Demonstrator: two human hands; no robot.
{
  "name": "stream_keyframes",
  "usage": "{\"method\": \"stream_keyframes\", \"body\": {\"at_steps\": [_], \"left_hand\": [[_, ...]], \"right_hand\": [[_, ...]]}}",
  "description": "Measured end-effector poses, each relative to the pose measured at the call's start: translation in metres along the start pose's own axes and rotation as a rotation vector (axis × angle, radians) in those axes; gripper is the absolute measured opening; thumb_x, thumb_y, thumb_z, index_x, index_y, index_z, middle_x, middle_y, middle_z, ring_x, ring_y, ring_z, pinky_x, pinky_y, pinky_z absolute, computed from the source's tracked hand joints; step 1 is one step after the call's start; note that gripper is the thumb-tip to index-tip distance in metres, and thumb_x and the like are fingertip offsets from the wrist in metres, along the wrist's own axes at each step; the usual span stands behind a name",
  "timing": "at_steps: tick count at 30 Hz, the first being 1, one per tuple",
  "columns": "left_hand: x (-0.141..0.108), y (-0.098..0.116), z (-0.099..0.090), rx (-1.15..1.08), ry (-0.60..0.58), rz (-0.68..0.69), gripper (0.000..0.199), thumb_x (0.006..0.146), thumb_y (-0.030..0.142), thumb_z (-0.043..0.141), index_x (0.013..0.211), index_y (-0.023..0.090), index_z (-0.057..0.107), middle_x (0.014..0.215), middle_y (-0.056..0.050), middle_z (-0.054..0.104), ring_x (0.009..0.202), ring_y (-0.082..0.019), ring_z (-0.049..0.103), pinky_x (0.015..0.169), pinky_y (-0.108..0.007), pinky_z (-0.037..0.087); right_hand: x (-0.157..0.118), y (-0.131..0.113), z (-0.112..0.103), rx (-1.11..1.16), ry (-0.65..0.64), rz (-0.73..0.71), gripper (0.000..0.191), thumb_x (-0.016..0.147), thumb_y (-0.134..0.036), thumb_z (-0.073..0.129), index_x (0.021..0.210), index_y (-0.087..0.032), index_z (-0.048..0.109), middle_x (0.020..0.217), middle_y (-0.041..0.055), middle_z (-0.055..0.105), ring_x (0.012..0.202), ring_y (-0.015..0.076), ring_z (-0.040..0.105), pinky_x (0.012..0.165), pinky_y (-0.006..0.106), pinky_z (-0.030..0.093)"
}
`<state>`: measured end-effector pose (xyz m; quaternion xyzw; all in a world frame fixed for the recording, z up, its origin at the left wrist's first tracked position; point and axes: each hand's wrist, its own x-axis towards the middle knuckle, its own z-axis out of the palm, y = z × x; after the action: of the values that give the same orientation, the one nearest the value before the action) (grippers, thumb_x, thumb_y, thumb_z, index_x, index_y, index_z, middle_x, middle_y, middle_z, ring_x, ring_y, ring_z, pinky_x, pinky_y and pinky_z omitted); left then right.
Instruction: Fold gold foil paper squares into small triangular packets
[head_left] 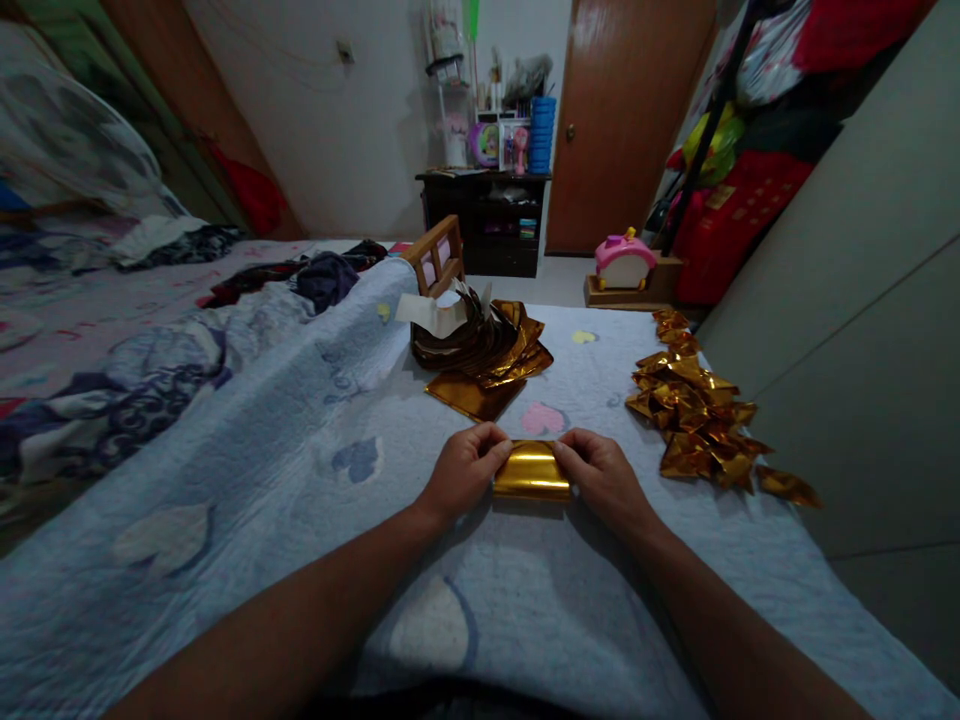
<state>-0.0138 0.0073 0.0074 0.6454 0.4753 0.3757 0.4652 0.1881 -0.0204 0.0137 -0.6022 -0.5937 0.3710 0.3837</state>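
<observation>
A sheet of gold foil paper [531,472], bent over into a curved roll shape, is held just above the blue bedspread. My left hand [466,462] pinches its left edge between thumb and fingers. At the right edge, my right hand [604,472] grips it the same way, thumb on top. Beyond the hands lies a fanned stack of gold foil sheets [517,345], with a pale paper band [433,314] sticking out at its left. Over to the right, folded gold foil pieces [694,415] are heaped near the bed's edge.
The heart-patterned bedspread [300,540] covers the surface under my arms. Rumpled clothes [322,275] lie to the left. Past the far end are a wooden rail [439,255], a dark cabinet [484,220] and a pink toy [625,260]. A pale cabinet side [862,350] rises along the right.
</observation>
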Motion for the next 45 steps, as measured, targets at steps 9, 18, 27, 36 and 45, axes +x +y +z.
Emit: {"method": "stream_keyframes", "body": {"at_steps": [9, 18, 27, 36, 45], "left_hand": [[0.000, 0.000, 0.004, 0.342, 0.005, 0.080, 0.020, 0.090, 0.025, 0.054, 0.074, 0.019, 0.065, 0.072, -0.001, 0.067, 0.071, -0.017, 0.061, 0.068, -0.027, 0.041], [0.001, -0.002, 0.007, 0.821, -0.014, 0.167, 0.015, 0.092, 0.019, 0.056, 0.080, 0.019, 0.066, 0.085, -0.006, 0.073, 0.083, -0.023, 0.065, 0.079, -0.035, 0.041], [-0.001, -0.002, 0.010, 0.925, 0.012, 0.134, 0.007, 0.092, 0.024, 0.060, 0.093, 0.019, 0.065, 0.091, -0.007, 0.071, 0.089, -0.025, 0.063, 0.081, -0.038, 0.040], [0.003, -0.009, 0.006, 0.885, -0.031, 0.300, 0.010, 0.091, 0.013, 0.060, 0.093, 0.021, 0.066, 0.098, -0.006, 0.066, 0.097, -0.024, 0.057, 0.086, -0.037, 0.043], [0.005, -0.008, 0.001, 0.786, -0.098, 0.264, 0.013, 0.092, 0.013, 0.059, 0.089, 0.019, 0.070, 0.091, -0.005, 0.068, 0.091, -0.021, 0.060, 0.082, -0.032, 0.046]], "right_hand": [[0.003, 0.003, 0.008, -0.395, 0.049, -0.022, 0.025, 0.088, -0.029, 0.053, 0.070, -0.019, 0.067, 0.070, 0.0045, 0.070, 0.066, 0.0178, 0.062, 0.064, 0.028, 0.038], [0.004, -0.006, 0.016, -0.723, 0.027, 0.037, 0.022, 0.094, -0.028, 0.058, 0.079, -0.020, 0.072, 0.084, 0.0079, 0.076, 0.077, 0.0205, 0.065, 0.064, 0.030, 0.033], [0.006, -0.006, 0.017, -0.792, -0.006, 0.048, 0.021, 0.095, -0.028, 0.057, 0.085, -0.019, 0.073, 0.089, 0.0096, 0.077, 0.078, 0.0210, 0.066, 0.062, 0.031, 0.031], [0.006, -0.003, 0.017, -0.800, -0.006, 0.021, 0.021, 0.095, -0.027, 0.056, 0.083, -0.019, 0.072, 0.089, 0.0097, 0.077, 0.079, 0.0219, 0.067, 0.063, 0.031, 0.032], [0.005, -0.003, 0.018, -0.817, 0.004, 0.021, 0.020, 0.095, -0.028, 0.057, 0.084, -0.019, 0.071, 0.089, 0.0094, 0.076, 0.080, 0.0220, 0.066, 0.062, 0.031, 0.030]]}}
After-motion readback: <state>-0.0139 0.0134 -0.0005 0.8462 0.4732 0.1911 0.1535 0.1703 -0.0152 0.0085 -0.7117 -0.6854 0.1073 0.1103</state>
